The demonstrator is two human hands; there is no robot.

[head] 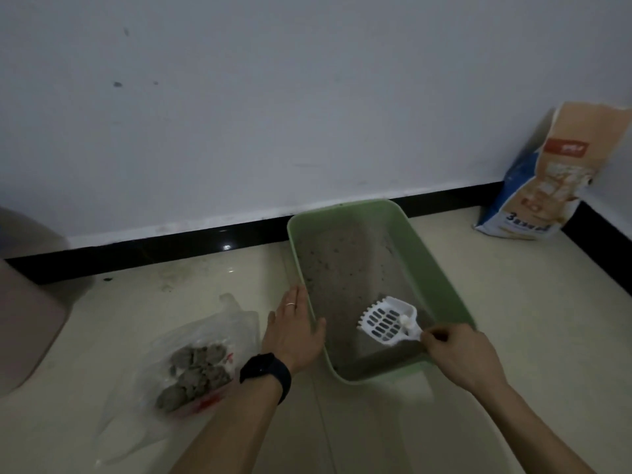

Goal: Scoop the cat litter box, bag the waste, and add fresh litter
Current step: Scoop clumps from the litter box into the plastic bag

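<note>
A green litter box (pixel 441 268) sits on the floor near the wall, with grey litter (pixel 345 268) inside. My right hand (pixel 458 354) holds the handle of a white slotted scoop (pixel 388 323) over the near end of the litter. A small white clump lies on the scoop near its handle. My left hand (pixel 294 330) rests flat against the box's left rim, thumb inside the edge. To the left lies a clear plastic bag (pixel 191 357) on the floor, holding several grey waste clumps (pixel 195 374).
A blue and tan bag of fresh litter (pixel 533 186) leans in the right corner against the wall. A beige bin-like object (pixel 27 323) stands at the far left. A black baseboard (pixel 171 244) runs along the wall. The floor is pale glossy tile.
</note>
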